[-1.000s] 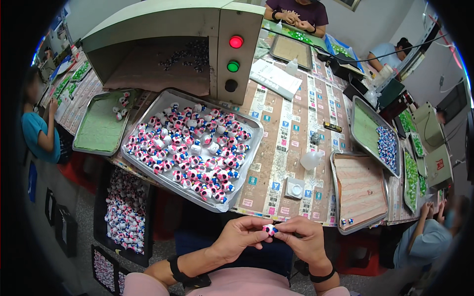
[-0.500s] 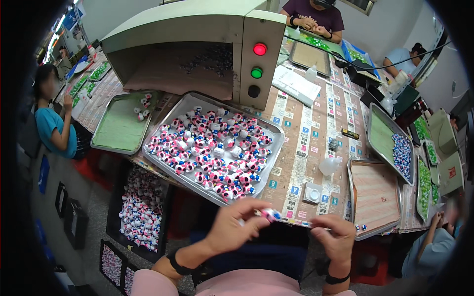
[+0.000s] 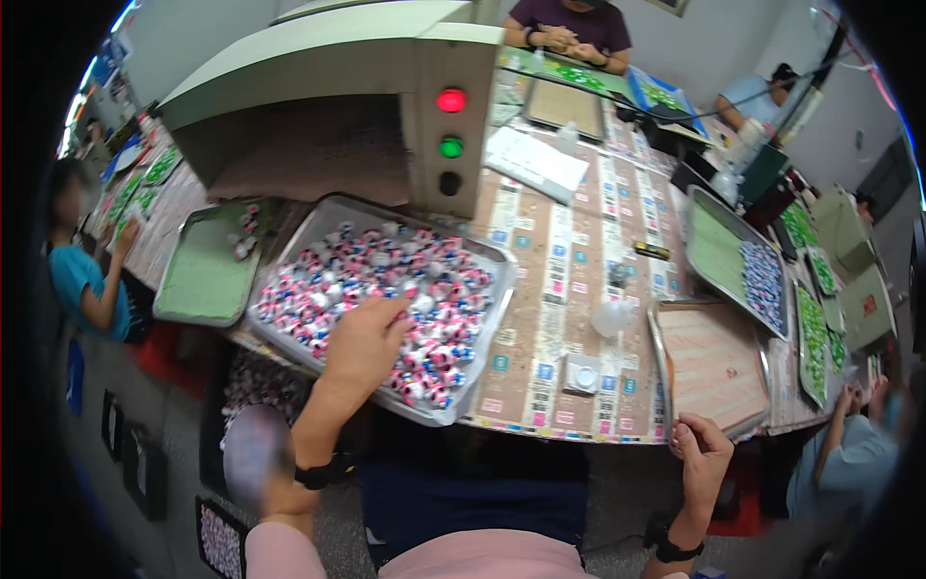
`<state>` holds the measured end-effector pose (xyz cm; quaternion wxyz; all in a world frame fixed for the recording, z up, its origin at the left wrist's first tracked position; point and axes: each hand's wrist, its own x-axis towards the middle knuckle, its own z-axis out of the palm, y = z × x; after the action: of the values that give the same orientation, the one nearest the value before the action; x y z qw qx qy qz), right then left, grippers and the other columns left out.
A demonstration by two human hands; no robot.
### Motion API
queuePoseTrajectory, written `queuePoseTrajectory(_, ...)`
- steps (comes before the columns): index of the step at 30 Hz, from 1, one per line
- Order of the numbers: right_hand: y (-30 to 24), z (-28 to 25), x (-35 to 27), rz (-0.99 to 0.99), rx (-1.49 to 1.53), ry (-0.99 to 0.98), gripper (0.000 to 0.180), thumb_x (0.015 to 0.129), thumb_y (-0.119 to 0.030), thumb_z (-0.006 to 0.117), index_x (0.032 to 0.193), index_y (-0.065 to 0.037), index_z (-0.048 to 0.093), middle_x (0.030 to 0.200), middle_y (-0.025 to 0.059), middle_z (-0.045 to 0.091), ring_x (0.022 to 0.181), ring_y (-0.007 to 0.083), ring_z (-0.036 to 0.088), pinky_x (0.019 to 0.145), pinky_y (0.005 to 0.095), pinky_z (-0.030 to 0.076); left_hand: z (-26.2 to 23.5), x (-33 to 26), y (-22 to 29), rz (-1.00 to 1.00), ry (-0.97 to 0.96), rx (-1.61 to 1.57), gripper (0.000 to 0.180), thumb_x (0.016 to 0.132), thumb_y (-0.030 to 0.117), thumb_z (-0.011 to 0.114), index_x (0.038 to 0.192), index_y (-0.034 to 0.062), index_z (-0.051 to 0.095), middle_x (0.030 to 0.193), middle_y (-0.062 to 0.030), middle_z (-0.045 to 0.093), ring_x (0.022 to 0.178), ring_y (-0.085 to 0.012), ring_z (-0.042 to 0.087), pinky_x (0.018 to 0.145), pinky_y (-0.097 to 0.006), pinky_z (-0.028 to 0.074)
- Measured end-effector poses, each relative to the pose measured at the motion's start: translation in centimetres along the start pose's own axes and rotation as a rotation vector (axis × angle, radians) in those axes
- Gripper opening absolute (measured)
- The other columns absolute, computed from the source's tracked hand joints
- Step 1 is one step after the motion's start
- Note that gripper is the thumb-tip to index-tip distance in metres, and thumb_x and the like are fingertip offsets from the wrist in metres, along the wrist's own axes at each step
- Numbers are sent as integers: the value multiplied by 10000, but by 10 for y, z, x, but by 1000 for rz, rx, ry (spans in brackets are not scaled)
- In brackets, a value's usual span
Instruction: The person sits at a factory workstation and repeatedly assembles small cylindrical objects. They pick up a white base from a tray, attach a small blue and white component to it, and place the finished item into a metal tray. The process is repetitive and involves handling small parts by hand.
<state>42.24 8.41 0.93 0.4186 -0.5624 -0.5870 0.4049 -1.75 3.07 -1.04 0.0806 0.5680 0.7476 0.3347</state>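
Note:
My left hand [image 3: 367,343] is over the front middle of a metal tray [image 3: 490,386] crowded with small pink, white and blue figurines [image 3: 338,275]. Its fingers curl in among them, and what they hold, if anything, is hidden. Farther right, my right hand [image 3: 702,449] is at the near left corner of a shallow tray [image 3: 719,362] with a pinkish-brown lining. Thumb and fingertips are pinched together there; anything between them is too small to make out. A dark band circles each wrist.
A beige machine [image 3: 444,53] with red and green lights stands behind the figurines. A translucent bottle [image 3: 612,317], a small white block [image 3: 582,373] and a battery-like cylinder [image 3: 652,251] rest on the table. Green-lined trays [image 3: 207,275] flank the area. Co-workers sit around.
My left hand, which held a figurine in front of the table, has moved left and forward over the tray. My right hand has moved right to the lined tray's corner. The view has shifted.

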Motion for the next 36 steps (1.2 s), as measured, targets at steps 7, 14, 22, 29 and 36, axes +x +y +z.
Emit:
queuePoseTrajectory(7,-6,-36,19,-243,-543,132,173,785,15,663,955,8,691,893,108,664,757,171,645,621,253,490,-12,-21,12,24,250,-119,314,756,-37,655,1068,-22,613,1009,-102,572,867,-220,566,796,-301,444)
queuePoseTrajectory(14,6,-52,20,-206,-856,-18,195,711,-13,690,906,-5,683,861,141,646,820,277,627,744,352,492,-9,-67,73,-360,-238,-1121,381,754,-35,564,1128,25,522,926,8,465,788,-68,445,681,-197,371)
queuePoseTrajectory(22,9,-41,27,-196,-723,-53,173,775,-33,664,946,-24,686,865,136,606,744,256,612,680,341,494,33,-100,104,-600,-676,-1591,154,917,-6,549,1067,6,516,1127,-151,569,952,-180,610,835,-266,511)
queuePoseTrajectory(29,-12,-10,20,-134,-234,-211,201,788,29,669,988,11,682,955,66,606,804,117,596,693,237,483,45,-105,104,-655,-768,-1587,286,989,98,491,1244,-30,517,1217,-122,555,859,-132,616,785,-263,535)
queuePoseTrajectory(36,-16,34,15,-56,149,-472,185,820,34,691,1004,43,672,991,63,601,861,112,604,754,224,504,48,-103,104,-670,-729,-1781,350,983,82,503,1319,-8,461,1229,-98,535,1016,-166,612,897,-274,525)
